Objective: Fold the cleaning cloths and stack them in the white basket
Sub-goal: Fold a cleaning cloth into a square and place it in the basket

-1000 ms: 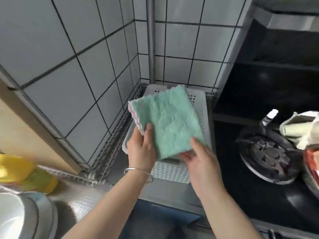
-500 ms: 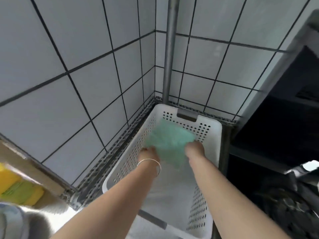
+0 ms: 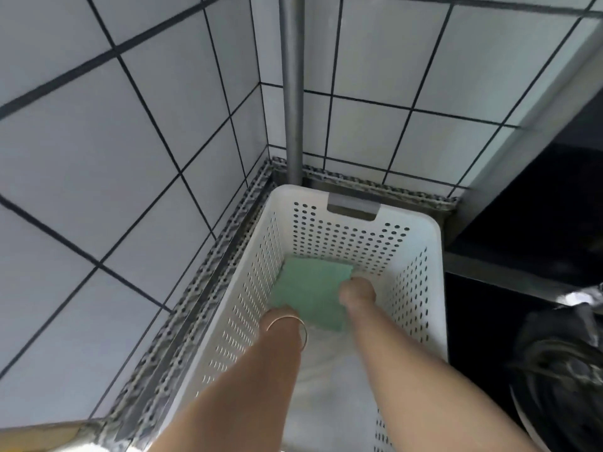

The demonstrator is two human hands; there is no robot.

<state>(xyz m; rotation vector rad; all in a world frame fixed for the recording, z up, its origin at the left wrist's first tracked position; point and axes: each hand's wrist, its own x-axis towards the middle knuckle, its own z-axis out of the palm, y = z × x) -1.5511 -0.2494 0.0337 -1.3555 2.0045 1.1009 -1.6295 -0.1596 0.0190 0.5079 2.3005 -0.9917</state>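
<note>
Both my arms reach down into the white basket (image 3: 434, 243), where the folded green cloth (image 3: 310, 288) lies at the far end of its floor, near the perforated back wall. My left hand (image 3: 280, 313) and right hand (image 3: 357, 291) are at the cloth's near and right edges; I cannot tell either grip, fingers hidden. The basket sits in the tiled corner, pipe (image 3: 292, 93) just behind, black stove (image 3: 522, 321) to the right.
</note>
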